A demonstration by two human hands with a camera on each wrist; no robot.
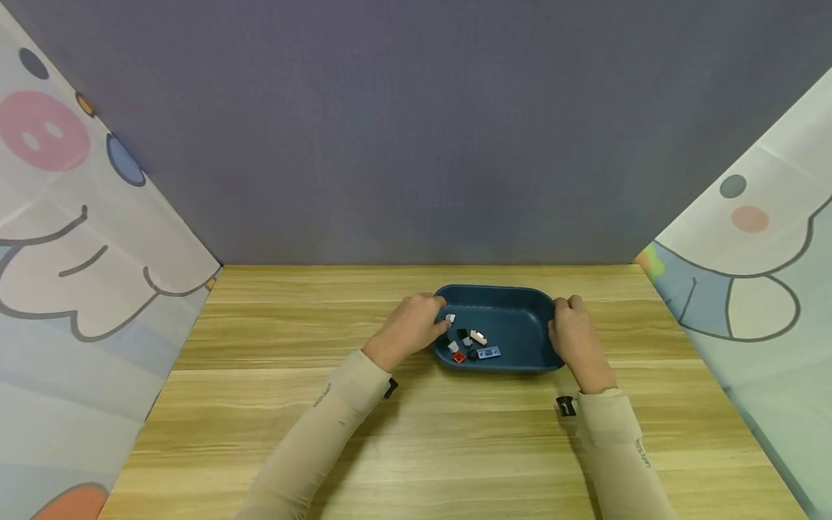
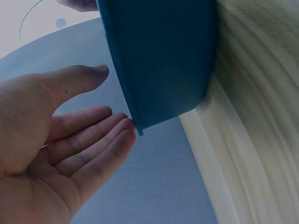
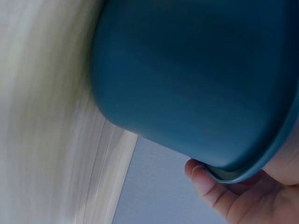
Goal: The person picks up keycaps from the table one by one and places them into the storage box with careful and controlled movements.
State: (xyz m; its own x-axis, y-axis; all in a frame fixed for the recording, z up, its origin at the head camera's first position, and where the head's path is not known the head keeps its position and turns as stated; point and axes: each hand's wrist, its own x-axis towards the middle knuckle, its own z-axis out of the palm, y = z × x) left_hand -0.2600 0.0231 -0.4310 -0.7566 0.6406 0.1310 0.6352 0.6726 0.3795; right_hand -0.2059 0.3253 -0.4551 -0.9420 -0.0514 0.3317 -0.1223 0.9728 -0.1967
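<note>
A dark teal oblong tray [image 1: 523, 332] with rounded corners stands on the table between my two hands. Several small pieces like toy bricks lie in its left part: a red piece [image 1: 458, 357], a light blue flat piece [image 1: 489, 352], a cream piece [image 1: 478, 337], plus white and black ones. My left hand [image 1: 409, 325] is at the tray's left end; in the left wrist view its loosely bent fingertips meet the rim, while the thumb stands apart from it. My right hand [image 1: 575, 336] grips the right end, its fingers [image 3: 205, 182] curled round the rim.
The wood-grain table [image 1: 273, 404] reaches back to a plain grey panel [image 1: 416, 144]. Cartoon-printed sheets, a left sheet [image 1: 78, 274] and a right sheet [image 1: 754, 289], border the sides. Small black devices sit at both wrists, one by the right cuff [image 1: 566, 406].
</note>
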